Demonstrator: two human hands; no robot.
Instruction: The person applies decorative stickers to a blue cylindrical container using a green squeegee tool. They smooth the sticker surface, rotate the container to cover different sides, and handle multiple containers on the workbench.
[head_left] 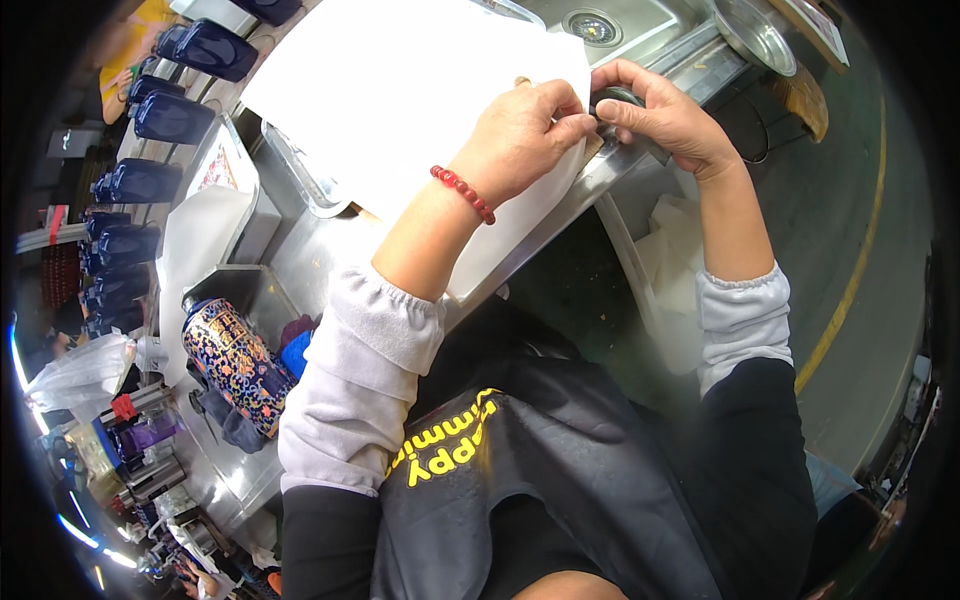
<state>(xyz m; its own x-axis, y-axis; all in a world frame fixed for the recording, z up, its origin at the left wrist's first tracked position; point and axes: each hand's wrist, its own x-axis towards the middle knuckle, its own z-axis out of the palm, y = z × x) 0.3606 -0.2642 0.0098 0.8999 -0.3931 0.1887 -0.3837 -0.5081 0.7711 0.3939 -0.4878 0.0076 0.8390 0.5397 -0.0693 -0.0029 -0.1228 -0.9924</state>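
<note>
My left hand (525, 130) pinches the white sheet's (400, 90) right edge; my right hand (660, 115) curls closed around a small dark round object (612, 98), just right of the left fingertips.

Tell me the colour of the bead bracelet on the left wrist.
Red: the bead bracelet circles the wrist just below the left hand, clearest in the head view.

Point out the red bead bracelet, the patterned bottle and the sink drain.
red bead bracelet (463, 193), head view, on the beads across the wrist.
patterned bottle (238, 360), head view, middle of its body.
sink drain (592, 27), head view, its centre.
</note>
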